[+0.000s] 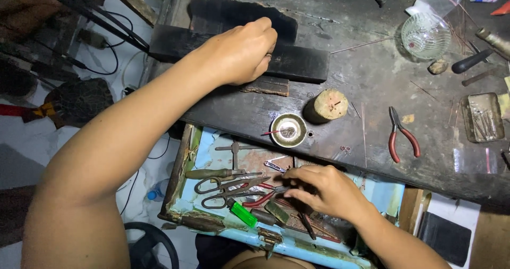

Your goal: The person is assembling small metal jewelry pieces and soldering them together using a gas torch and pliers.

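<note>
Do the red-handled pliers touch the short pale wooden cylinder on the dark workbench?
Apart. The head view shows the red-handled pliers lying right of the pale wooden cylinder, with bare dark workbench between them.

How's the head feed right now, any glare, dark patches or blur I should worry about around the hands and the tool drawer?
Head view: the bench top is dim, and the black block under the left hand loses detail; the glass dish and small metal bowl catch bright glints; the right hand in the tool drawer is evenly lit and sharp; edges bend slightly from the wide lens.
</note>
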